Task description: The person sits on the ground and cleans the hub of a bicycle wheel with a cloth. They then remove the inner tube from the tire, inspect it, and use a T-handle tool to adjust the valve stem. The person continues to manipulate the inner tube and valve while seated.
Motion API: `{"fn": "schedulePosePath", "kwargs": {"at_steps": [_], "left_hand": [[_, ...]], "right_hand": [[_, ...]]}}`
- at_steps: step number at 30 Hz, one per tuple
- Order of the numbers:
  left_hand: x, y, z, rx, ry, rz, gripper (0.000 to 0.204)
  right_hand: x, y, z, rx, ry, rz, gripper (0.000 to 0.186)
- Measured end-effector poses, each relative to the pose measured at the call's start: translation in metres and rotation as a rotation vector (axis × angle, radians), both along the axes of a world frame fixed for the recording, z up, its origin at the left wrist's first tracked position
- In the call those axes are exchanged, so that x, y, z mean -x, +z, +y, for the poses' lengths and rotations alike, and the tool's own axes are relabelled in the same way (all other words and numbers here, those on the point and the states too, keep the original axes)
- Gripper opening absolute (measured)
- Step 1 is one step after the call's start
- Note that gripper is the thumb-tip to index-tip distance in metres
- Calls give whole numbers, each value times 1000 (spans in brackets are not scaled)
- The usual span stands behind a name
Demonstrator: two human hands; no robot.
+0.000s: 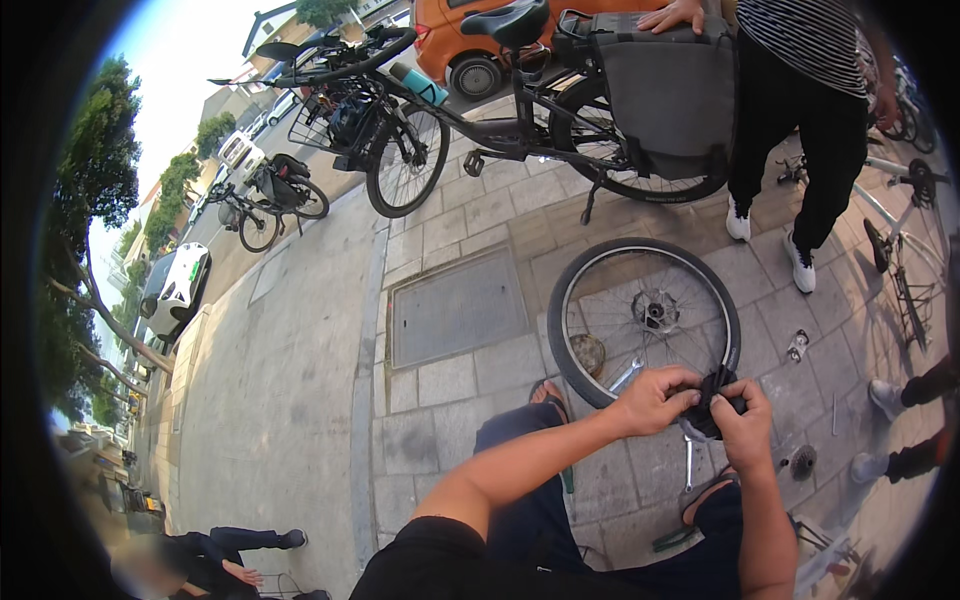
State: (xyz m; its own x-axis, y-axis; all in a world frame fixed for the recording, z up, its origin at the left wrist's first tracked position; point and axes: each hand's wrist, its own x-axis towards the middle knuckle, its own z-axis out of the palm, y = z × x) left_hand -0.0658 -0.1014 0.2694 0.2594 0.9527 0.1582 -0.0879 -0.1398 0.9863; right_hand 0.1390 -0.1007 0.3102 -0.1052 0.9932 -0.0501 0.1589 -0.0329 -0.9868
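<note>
Black piece (pixel 713 386) (matte, lumpy) is pinched between both hands (pixel 654 402).

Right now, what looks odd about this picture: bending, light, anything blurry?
In the head view, the white car tilts near the curved left edge; the sky glares pale; the pavement is softly lit; the lower-left person's head is blurred; the wheel looks sharp, but the black item between left hand and right hand shows little detail.

I can read no word, number or sign from here; the pale marking (pixel 670 196) on the parked bike's (pixel 500 134) rear tyre (pixel 640 194) looks like lettering, but it's too small for me to make out.
</note>
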Motion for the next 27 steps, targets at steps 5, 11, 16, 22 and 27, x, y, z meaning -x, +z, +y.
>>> {"fn": "schedulePosePath", "kwargs": {"at_steps": [5,11,16,22,27], "left_hand": [[2,6,-4,-388,58,229,18],[-4,-10,9,-25,-71,122,24],[0,-11,19,-57,-95,80,37],[5,0,17,-41,-46,196,46],[11,1,26,306,-89,-195,47]], "right_hand": [[-8,-6,4,270,43,297,7],[-11,-23,14,347,7,369,7],[-19,-24,19,326,18,364,8],[-13,-29,23,358,18,477,8],[-18,-26,30,305,-17,587,7]]}}
